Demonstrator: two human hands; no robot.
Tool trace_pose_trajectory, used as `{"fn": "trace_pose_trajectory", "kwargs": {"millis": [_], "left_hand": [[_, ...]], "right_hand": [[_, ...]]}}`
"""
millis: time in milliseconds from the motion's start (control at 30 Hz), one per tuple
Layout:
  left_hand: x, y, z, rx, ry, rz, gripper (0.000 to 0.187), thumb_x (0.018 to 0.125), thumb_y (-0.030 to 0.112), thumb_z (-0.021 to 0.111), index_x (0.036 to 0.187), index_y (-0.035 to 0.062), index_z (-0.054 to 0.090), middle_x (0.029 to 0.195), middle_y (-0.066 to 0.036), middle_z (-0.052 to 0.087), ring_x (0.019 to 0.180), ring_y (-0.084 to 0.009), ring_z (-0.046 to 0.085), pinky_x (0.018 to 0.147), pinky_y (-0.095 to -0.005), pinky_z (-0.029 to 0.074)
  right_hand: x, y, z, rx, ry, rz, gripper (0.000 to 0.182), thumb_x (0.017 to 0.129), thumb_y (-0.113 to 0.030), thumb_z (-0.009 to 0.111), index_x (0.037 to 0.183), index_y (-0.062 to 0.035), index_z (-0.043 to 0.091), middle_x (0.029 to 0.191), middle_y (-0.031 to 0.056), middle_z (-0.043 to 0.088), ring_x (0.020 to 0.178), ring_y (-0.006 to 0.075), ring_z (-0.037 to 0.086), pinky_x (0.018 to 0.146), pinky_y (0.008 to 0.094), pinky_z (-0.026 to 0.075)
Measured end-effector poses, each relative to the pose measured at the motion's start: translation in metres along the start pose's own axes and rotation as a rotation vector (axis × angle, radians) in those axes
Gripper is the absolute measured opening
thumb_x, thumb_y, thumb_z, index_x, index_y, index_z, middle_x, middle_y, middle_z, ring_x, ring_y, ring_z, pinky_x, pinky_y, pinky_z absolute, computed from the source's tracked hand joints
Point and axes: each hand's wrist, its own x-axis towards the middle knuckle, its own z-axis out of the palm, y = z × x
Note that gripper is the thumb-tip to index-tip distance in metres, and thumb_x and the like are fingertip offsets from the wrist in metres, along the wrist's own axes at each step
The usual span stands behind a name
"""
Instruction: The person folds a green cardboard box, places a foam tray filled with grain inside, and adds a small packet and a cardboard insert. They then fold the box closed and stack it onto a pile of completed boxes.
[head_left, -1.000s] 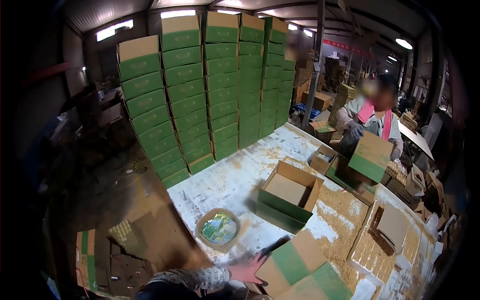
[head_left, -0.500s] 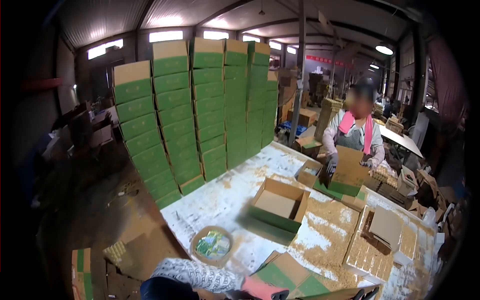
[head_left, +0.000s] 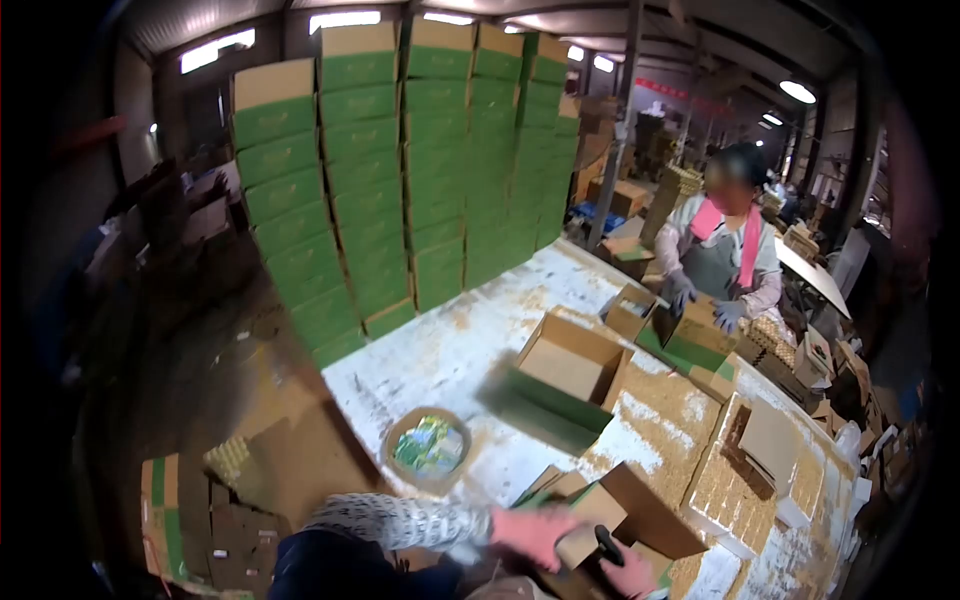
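At the bottom centre, an open cardboard box (head_left: 650,510) with raised brown flaps stands close to my body. My left hand (head_left: 535,532), in a pink glove below a patterned sleeve, is closed on a flap at its near left side. My right hand (head_left: 630,572), also pink-gloved, is at the near side of the box, fingers curled. A dark curved piece shows at its fingertips; whether it is glove or object is unclear. Behind the box sits an open green and brown box (head_left: 575,365). A round basket (head_left: 428,485) of green and white packets stands to the left.
Tall stacks of green boxes (head_left: 370,190) line the table's far left edge. Across the table (head_left: 400,390), a person (head_left: 715,250) in grey gloves handles another box (head_left: 700,335). White blocks (head_left: 735,510) under brown grains and a cardboard sheet (head_left: 768,445) lie at the right.
The view has shifted. The near box's flaps now stand up higher, and my hands have come closer together at it. The other person's box is lower, with both their hands on top.
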Motion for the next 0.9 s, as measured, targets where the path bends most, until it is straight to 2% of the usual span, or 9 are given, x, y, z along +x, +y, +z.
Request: {"fn": "trace_pose_trajectory", "kwargs": {"millis": [100, 167, 300, 367, 433, 567, 667, 833, 900], "left_hand": [[0.038, -0.038, 0.06, -0.19, 0.401, -0.289, 0.112, 0.066, 0.04, 0.076, 0.143, -0.0011, 0.006, 0.144, -0.026, 0.021, 0.13, -0.0357, 0.03, 0.109, -0.0392, 0.022], [0.045, -0.039, 0.064, -0.69, 0.336, -0.336, 0.113, 0.067, 0.031, 0.077, 0.145, 0.0036, -0.001, 0.142, -0.026, 0.026, 0.123, -0.0343, 0.039, 0.101, -0.0373, 0.035], [0.049, -0.058, 0.086, -0.726, 0.436, -0.322, 0.108, 0.071, 0.018, 0.075, 0.146, 0.0074, -0.002, 0.139, -0.026, 0.031, 0.121, -0.031, 0.043, 0.094, -0.0352, 0.041], [0.052, -0.061, 0.094, -0.759, 0.546, -0.427, 0.097, 0.077, 0.024, 0.07, 0.145, 0.0018, 0.004, 0.14, -0.028, 0.03, 0.13, -0.0317, 0.033, 0.107, -0.0342, 0.026], [0.057, -0.06, 0.108, -0.92, 0.56, -0.378, 0.071, 0.087, 0.026, 0.058, 0.141, -0.0006, 0.021, 0.137, -0.024, 0.036, 0.124, -0.0296, 0.04, 0.103, -0.0351, 0.032], [0.039, -0.067, 0.097, -0.852, 0.378, -0.083, 0.048, 0.095, 0.025, 0.046, 0.136, 0.0026, 0.035, 0.132, -0.018, 0.043, 0.116, -0.0228, 0.048, 0.097, -0.0356, 0.039], [0.053, -0.08, 0.043, -0.909, 0.336, -0.026, 0.049, 0.09, 0.022, 0.051, 0.134, 0.0045, 0.04, 0.128, -0.015, 0.05, 0.115, -0.0218, 0.049, 0.099, -0.0327, 0.037], [0.053, -0.071, 0.019, -0.262, 0.307, -0.563, 0.054, 0.078, 0.012, 0.059, 0.129, -0.0009, 0.045, 0.111, -0.019, 0.061, 0.098, -0.026, 0.061, 0.086, -0.0332, 0.047], [0.058, -0.094, 0.056, -0.331, 0.494, -0.312, 0.049, 0.077, 0.009, 0.061, 0.124, -0.002, 0.049, 0.103, -0.02, 0.063, 0.092, -0.0253, 0.062, 0.082, -0.0339, 0.047]], "right_hand": [[-0.015, 0.031, -0.05, 0.486, 0.015, -0.166, 0.034, 0.088, -0.022, 0.053, 0.116, -0.0032, 0.058, 0.11, 0.0157, 0.061, 0.096, 0.0244, 0.058, 0.086, 0.0341, 0.045], [-0.047, 0.017, -0.091, 0.509, 0.571, -0.185, 0.035, 0.093, -0.024, 0.044, 0.116, 0.0007, 0.054, 0.118, 0.0169, 0.055, 0.105, 0.0258, 0.053, 0.09, 0.036, 0.041], [-0.006, 0.073, -0.017, -0.02, 1.074, 0.422, 0.061, 0.091, -0.028, 0.045, 0.138, 0.0058, 0.026, 0.141, 0.0245, 0.032, 0.133, 0.0354, 0.026, 0.112, 0.0444, 0.017], [-0.017, 0.06, 0.055, -0.474, 0.73, 0.428, 0.074, 0.086, -0.039, 0.053, 0.138, 0.0067, 0.027, 0.141, 0.0271, 0.031, 0.132, 0.0408, 0.027, 0.11, 0.0477, 0.018], [-0.044, 0.05, 0.07, -0.307, 1.087, 0.465, 0.077, 0.083, -0.048, 0.055, 0.132, 0.0073, 0.037, 0.134, 0.0266, 0.04, 0.126, 0.039, 0.037, 0.105, 0.0515, 0.024], [-0.105, 0.036, 0.006, 0.314, -0.159, 0.861, 0.06, 0.084, -0.041, 0.057, 0.121, 0.0054, 0.047, 0.119, 0.0219, 0.054, 0.113, 0.0342, 0.049, 0.092, 0.0427, 0.039], [-0.139, 0.035, 0.034, 0.755, 0.379, 0.582, 0.052, 0.084, -0.033, 0.058, 0.122, 0.0005, 0.048, 0.116, 0.0218, 0.056, 0.109, 0.0347, 0.053, 0.089, 0.04, 0.043], [-0.053, 0.143, 0.169, 0.086, 0.737, 0.293, 0.041, 0.08, -0.018, 0.061, 0.117, -0.0019, 0.053, 0.102, 0.0186, 0.064, 0.091, 0.029, 0.063, 0.084, 0.035, 0.049], [-0.016, 0.171, 0.097, 0.942, 0.972, 0.501, 0.036, 0.082, -0.019, 0.06, 0.113, -0.0013, 0.056, 0.105, 0.0181, 0.063, 0.093, 0.027, 0.062, 0.08, 0.0341, 0.05]]}}
